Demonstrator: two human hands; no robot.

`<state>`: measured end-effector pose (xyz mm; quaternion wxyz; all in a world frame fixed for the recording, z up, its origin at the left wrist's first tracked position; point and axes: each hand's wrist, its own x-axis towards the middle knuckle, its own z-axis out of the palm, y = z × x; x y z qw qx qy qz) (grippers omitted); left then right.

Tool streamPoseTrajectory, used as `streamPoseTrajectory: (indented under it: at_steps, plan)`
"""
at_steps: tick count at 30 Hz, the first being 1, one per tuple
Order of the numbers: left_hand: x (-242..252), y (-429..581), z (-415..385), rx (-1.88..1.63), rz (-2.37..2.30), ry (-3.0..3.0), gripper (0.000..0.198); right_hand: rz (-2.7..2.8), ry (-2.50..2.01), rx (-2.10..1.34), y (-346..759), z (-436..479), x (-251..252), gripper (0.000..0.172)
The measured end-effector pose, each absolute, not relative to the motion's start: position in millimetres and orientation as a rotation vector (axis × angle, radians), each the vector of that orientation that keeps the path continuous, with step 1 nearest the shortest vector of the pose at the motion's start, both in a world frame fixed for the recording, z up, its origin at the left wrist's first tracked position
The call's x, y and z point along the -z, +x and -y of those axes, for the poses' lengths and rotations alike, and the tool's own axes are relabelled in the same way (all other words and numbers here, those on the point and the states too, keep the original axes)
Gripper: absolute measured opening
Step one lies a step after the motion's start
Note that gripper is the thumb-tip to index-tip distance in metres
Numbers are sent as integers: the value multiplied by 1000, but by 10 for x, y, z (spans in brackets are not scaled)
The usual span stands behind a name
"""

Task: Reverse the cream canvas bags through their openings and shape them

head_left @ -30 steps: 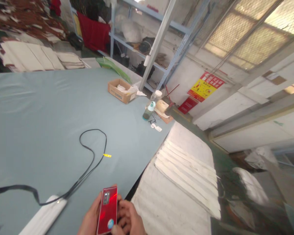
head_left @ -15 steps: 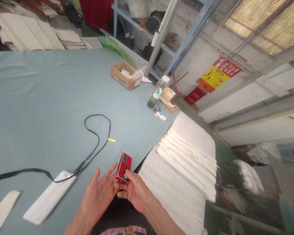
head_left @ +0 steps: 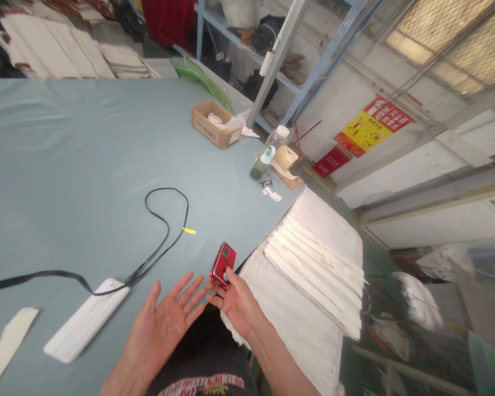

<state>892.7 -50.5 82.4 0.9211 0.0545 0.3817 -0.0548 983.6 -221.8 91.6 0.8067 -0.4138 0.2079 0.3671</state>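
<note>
Since a second ago, the red phone (head_left: 223, 263) has passed from both hands into the right hand (head_left: 239, 305) alone, and it is now farther out, just left of the white fabric pile (head_left: 313, 264). Gripping it, the right thumb presses the phone's back with fingers beneath. The left hand (head_left: 165, 324) has come away, palm up, fingers spread and holding nothing, also left of the pile; whether its fingertips brush the other hand I cannot tell. The right forearm hides the pile's near edge. Left of the pile, on the grey-green table (head_left: 86, 165), a looped black cord (head_left: 137, 275) with a yellow tag (head_left: 189, 231) crosses a white bar (head_left: 86, 322). Just beyond the pile's far left corner stand a pale-topped bottle (head_left: 260, 166) and a clear jar (head_left: 279, 135); farther left sits an open cardboard box (head_left: 209, 127).
</note>
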Motion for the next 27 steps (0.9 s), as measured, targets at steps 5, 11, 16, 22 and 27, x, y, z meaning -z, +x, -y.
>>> streamPoseTrajectory:
  at_steps: [5,11,16,22,27]
  plan:
    - [-812,8858,466,101,-834,116,74,-464,-917,-719,10062,2304,-855,58]
    - [-825,8853,462,78,-842,111,75,-533,-1016,-683,10513,2363,-581,27]
    - [-841,8835,450,52,-826,102,78,-558,-1118,-681,10673,2389,-356,29]
    - [-813,8793,451,30,-837,89,76,-580,-1239,-667,10779,2427,-142,33]
    - [-809,8801,445,13,-833,71,78,-609,-1337,-659,11076,2458,-11,35]
